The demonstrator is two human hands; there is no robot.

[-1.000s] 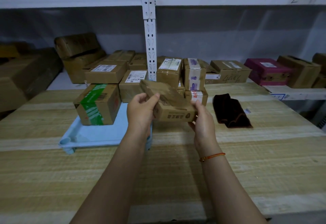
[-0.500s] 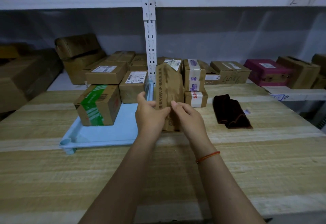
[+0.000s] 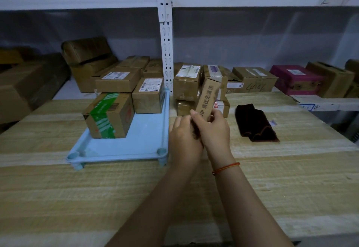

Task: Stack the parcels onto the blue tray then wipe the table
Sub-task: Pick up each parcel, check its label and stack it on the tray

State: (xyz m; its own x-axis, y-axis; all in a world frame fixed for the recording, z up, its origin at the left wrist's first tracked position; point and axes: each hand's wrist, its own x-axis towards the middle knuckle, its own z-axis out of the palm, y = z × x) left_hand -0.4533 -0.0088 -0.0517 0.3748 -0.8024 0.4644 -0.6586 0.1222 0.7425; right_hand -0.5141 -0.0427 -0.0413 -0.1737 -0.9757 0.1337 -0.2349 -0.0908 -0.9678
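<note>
I see both hands holding one narrow cardboard parcel (image 3: 206, 99) above the table (image 3: 272, 178), just right of the blue tray (image 3: 139, 140). The right hand (image 3: 214, 130) has its grip wrapped around the parcel's lower end, thumb across the printed face; the left hand (image 3: 183, 139) grips the same end from the other side. The parcel tilts up and away from me. On the tray stand a box with green tape (image 3: 108, 115) and a labelled box (image 3: 148, 96) behind it. More parcels (image 3: 186, 82) sit stacked on the table behind the hands. A dark cloth (image 3: 255, 123) lies to the right.
</note>
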